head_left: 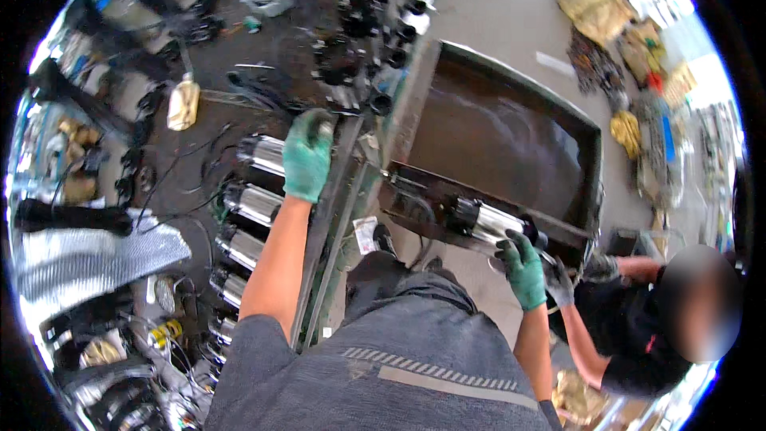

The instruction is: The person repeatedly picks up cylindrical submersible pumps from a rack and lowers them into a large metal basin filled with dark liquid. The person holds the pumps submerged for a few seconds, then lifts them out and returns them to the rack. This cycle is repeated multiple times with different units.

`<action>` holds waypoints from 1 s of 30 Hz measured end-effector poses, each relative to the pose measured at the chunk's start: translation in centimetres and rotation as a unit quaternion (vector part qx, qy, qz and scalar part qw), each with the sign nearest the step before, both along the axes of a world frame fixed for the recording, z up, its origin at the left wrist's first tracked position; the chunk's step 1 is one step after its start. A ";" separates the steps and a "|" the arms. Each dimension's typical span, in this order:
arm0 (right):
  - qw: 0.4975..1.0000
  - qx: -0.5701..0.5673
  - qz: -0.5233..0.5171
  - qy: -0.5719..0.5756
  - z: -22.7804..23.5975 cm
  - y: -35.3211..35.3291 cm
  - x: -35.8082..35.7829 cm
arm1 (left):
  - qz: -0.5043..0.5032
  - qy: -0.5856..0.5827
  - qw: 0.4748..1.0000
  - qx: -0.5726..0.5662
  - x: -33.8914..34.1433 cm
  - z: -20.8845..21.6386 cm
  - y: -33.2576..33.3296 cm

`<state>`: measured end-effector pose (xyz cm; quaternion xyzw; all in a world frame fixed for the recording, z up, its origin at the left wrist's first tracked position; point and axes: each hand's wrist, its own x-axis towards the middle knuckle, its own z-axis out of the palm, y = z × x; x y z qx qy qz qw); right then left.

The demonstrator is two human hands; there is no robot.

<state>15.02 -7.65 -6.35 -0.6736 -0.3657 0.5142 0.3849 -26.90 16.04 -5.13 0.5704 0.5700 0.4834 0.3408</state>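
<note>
My left hand (308,158), in a green glove with dark fingertips, reaches over the bench by its metal edge. Its fingers curl in, and whatever they may hold is hidden. Just left of it lies a silver cylinder with a black end (267,153), first in a row of similar ones. My right hand (523,270), gloved alike, has its fingers apart beside the right end of another silver cylinder with black ends (488,222). That cylinder lies along the near side of a rusty metal tank (511,233); whether my fingertips touch it I cannot tell.
A co-worker in dark clothing (630,343) is at the right, a grey-gloved hand (560,281) close to my right hand. Brown liquid (503,136) lies in the tank. Dark round parts (367,24) line the far bench edge; a pale bottle (183,104) stands farther left.
</note>
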 end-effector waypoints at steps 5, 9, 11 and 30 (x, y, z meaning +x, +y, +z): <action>0.994 -0.047 0.053 -0.084 -1.9 -3.1 -2.2 | -0.452 0.265 0.845 0.109 9.6 0.0 -3.7; 0.988 -0.040 0.101 -0.112 -1.5 -3.8 -3.2 | -0.617 0.423 0.664 -0.016 8.3 -4.4 -7.6; 0.985 -0.059 0.102 -0.122 -3.4 -5.4 -2.4 | -0.646 0.474 0.590 -0.094 8.2 -5.5 -8.6; 0.845 -0.003 -0.318 -0.429 -26.9 -27.2 21.3 | -0.137 0.137 0.968 -0.157 23.0 -12.1 -16.1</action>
